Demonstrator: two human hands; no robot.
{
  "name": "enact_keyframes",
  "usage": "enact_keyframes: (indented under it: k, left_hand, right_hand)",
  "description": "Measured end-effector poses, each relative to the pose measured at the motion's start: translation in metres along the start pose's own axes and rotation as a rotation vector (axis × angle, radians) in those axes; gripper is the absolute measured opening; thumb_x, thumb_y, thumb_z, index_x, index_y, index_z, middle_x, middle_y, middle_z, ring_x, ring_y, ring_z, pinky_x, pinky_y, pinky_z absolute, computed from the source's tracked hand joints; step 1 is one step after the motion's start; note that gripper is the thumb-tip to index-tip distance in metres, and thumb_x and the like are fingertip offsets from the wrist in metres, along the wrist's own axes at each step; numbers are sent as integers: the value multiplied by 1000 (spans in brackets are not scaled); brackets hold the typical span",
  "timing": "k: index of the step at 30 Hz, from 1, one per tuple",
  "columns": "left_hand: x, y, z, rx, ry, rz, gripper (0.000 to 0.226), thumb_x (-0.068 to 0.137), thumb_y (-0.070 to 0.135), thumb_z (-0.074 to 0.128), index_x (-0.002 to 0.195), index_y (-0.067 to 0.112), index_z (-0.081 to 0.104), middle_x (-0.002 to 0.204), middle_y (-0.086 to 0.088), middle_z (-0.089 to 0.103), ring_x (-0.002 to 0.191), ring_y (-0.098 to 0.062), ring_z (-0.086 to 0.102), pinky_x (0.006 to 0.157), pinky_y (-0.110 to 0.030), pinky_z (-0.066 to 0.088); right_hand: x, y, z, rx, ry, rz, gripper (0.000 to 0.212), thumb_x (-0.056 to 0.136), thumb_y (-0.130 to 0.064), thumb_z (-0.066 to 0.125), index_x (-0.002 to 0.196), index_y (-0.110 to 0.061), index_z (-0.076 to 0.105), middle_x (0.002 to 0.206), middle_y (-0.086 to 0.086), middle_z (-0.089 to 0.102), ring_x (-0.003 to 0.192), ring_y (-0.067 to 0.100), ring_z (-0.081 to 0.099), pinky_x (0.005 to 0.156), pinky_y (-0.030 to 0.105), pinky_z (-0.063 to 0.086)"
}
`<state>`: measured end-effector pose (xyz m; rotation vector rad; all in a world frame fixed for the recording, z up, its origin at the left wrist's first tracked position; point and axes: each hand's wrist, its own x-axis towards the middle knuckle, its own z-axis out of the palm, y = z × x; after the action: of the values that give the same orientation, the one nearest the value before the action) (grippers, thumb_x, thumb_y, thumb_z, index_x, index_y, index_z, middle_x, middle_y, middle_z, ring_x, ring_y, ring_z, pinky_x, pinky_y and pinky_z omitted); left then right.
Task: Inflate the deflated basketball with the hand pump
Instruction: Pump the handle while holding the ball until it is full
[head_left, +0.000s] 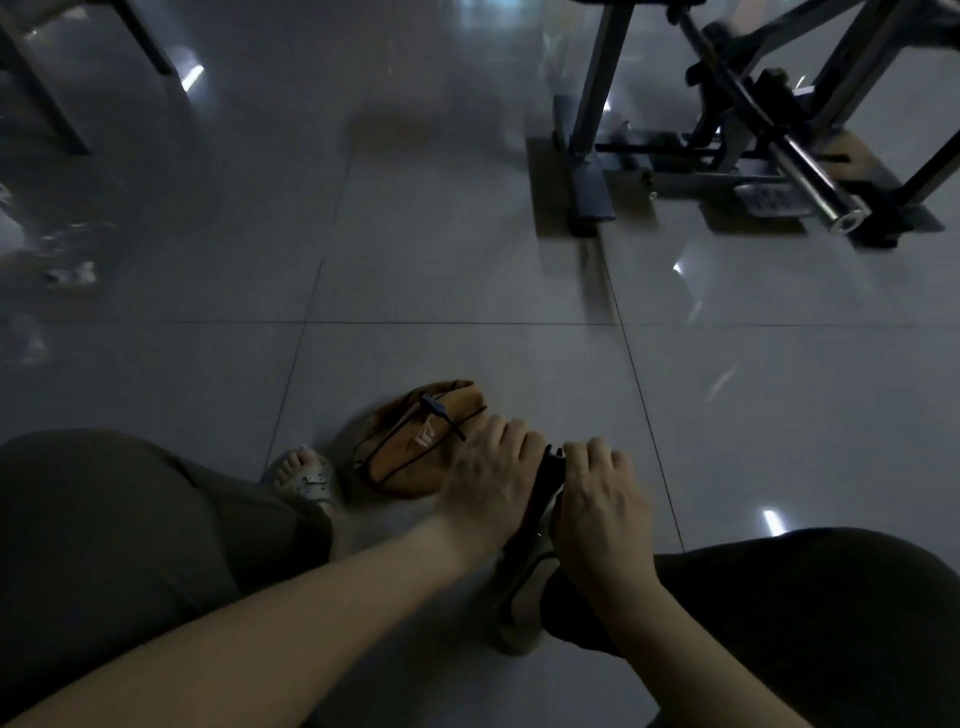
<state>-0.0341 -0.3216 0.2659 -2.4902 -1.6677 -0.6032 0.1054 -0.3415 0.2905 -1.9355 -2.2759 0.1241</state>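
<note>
Fingers (592, 453) of the right hand (597, 501) curl over the top of the black pump (543, 493) and grip it, the back of the hand towards the camera. Left hand (488, 483) sits tight against the pump's other side with its fingers bent downward; whether it holds the pump or only rests there I cannot tell, since its palm is hidden. The pump stands slanted between the two hands, its lower end down by the right foot's sandal (519, 597).

Just beyond the left hand, the flat orange basketball (410, 452) lies crumpled on the tiled floor (467, 291), its near edge covered by the left fingers. A short black hose (434, 410) rests on top of the ball. The left foot's sandal (306, 480) is just beside the ball. Both knees in dark trousers frame the view. Well apart, at the far right, stands a blurred metal frame (727, 130).
</note>
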Motion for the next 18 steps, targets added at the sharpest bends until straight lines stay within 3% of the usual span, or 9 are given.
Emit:
enact_keyframes:
  k: [4,9,11,15,18]
  left_hand:
    - [-17,8,32,21,-125,-55,18,91,20,31,95,15,48,93,-8,52,84,-26,49,70,-38,46]
    - [-31,7,62,66,-248,-87,19,91,21,35,100,13,50,100,-10,52,90,-27,50,74,-40,49]
    - [-33,4,70,52,-285,-94,18,89,22,43,102,12,48,102,-11,51,92,-28,53,73,-39,51]
    - [-32,3,73,40,-348,-97,23,87,20,36,103,12,50,103,-11,53,94,-29,54,73,-39,52]
    - [-27,2,59,2,-416,-94,20,88,19,42,103,14,54,104,-8,55,97,-27,54,77,-37,48]
  right_hand:
    - [0,7,34,-64,-105,15,8,90,-16,45,95,-17,51,87,4,45,72,18,38,57,31,41]
    - [1,9,61,-130,-261,33,10,90,-15,47,98,-14,53,89,9,49,74,23,46,60,36,48]
    - [2,8,64,-143,-326,34,13,94,-16,45,106,-15,50,97,9,49,81,23,48,67,35,49]
    - [6,10,58,-91,-356,2,14,101,-19,37,113,-16,44,108,7,48,94,22,48,80,33,48]
    - [8,11,53,-45,-442,13,13,100,-20,44,112,-16,46,111,7,51,95,22,52,80,32,49]
